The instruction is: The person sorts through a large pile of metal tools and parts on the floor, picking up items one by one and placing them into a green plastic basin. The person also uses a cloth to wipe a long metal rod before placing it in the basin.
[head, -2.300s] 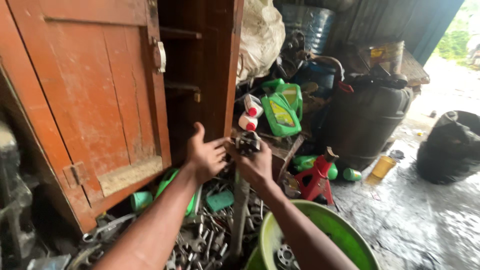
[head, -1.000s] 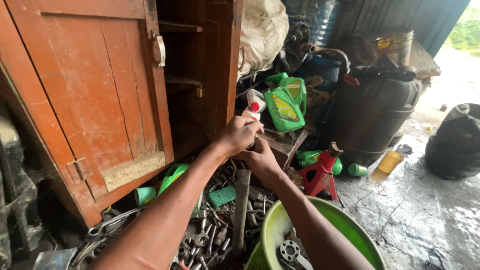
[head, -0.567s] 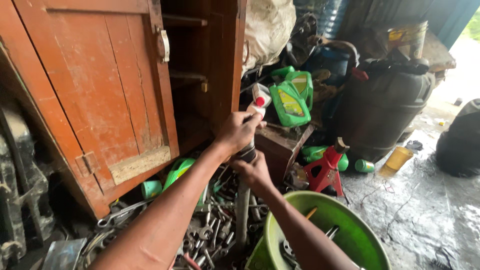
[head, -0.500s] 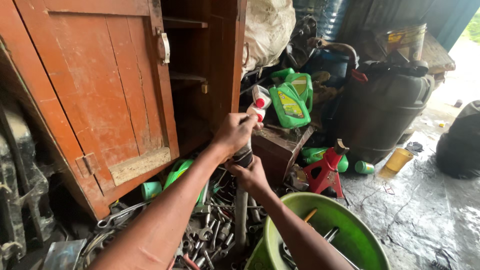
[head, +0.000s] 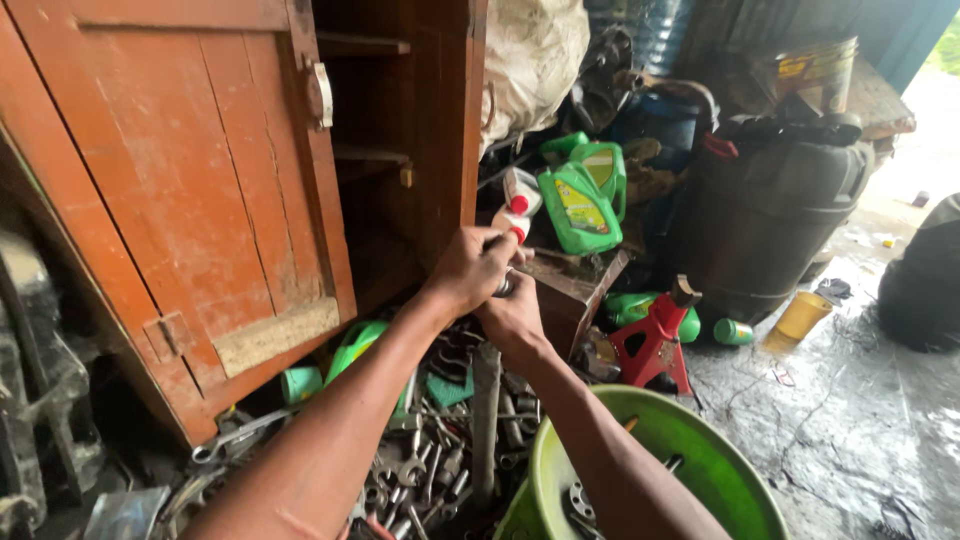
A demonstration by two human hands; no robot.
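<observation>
Metal glints between the two hands, a small grey part [head: 505, 287] pinched where they meet, just in front of the open orange cupboard [head: 200, 200]; the left hand [head: 472, 268] curls over it from above, fingers closed tight around its top, while the right hand [head: 512, 315] cups it from beneath, fingers wrapped shut, likely to steady it; below them lies a heap of spanners [head: 440, 460], a green basin [head: 700, 470] at the lower right, green oil jugs [head: 582, 205] and a red jack [head: 655, 340] beyond.
</observation>
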